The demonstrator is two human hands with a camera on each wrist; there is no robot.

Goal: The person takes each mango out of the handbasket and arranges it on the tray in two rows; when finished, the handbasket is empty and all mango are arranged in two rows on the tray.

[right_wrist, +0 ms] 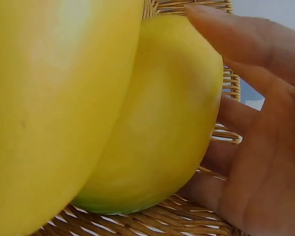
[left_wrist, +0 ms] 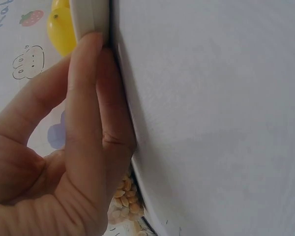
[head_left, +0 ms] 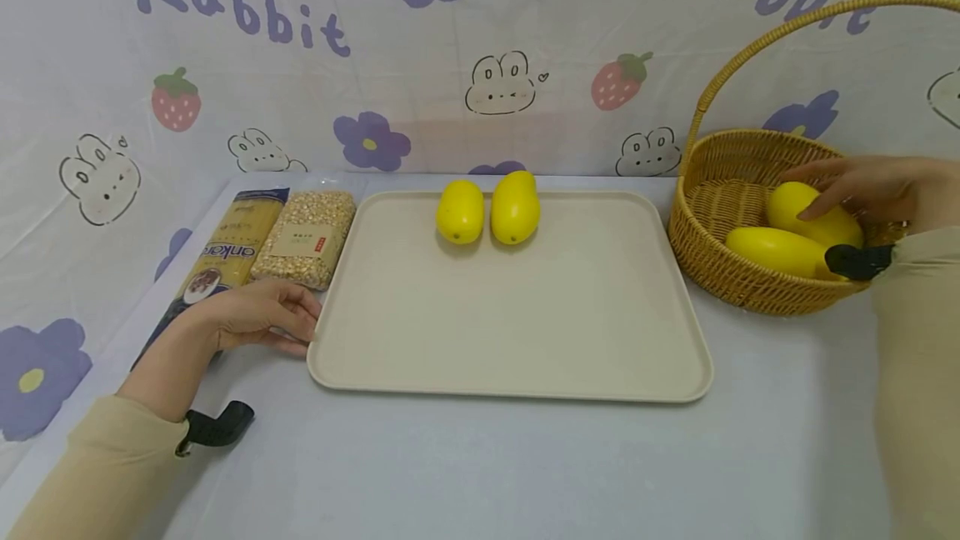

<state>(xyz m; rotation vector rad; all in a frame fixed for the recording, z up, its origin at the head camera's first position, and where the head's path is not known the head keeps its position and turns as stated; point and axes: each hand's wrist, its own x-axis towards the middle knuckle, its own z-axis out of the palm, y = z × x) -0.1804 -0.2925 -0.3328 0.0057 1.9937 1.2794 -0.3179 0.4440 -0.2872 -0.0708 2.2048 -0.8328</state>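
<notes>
My left hand (head_left: 262, 313) holds the left edge of a beige tray (head_left: 517, 315), its fingertips at the rim (left_wrist: 92, 22). On the tray's far side, two yellow mangoes, one rounded (head_left: 461, 212) and one with a narrower top (head_left: 516, 208), stand side by side. Inside a wicker basket (head_left: 750, 294) at the right, my right hand (head_left: 870, 186) grips the farther mango (head_left: 810, 211). The thumb lies along one side of that mango (right_wrist: 167, 108), while the other fingers pass behind it, partly hidden. Another mango (head_left: 772, 250) lies in front of it in the basket.
Left of the tray lie a pack of ankara pasta (head_left: 232, 248) and a clear bag of corn kernels (head_left: 306, 236). The basket's tall handle (head_left: 738, 65) arches above the right forearm. A printed cloth (head_left: 450, 48) hangs behind the table.
</notes>
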